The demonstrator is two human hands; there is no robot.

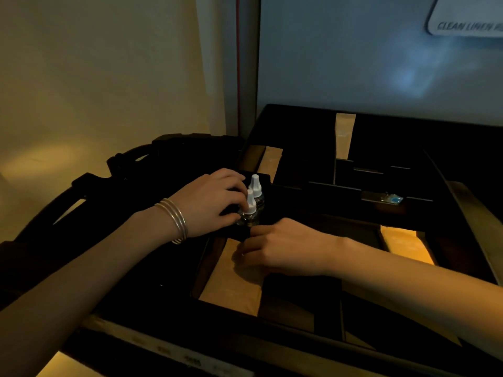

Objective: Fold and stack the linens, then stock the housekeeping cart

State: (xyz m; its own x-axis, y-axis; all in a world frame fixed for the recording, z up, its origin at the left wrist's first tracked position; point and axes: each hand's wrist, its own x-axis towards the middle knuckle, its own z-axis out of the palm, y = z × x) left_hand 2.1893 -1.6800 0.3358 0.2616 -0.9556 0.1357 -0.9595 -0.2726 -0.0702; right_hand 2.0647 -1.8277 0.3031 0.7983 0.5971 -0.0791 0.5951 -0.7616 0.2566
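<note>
White-capped bottles [251,202], two of them, are stood upright, tips pointing to twelve o'clock, in the dark tray [313,197] at its nine o'clock side. The nearer is gripped by left-hand fingers [234,198]; right hand [283,247] is clenched at five o'clock, contents unclear.
</note>
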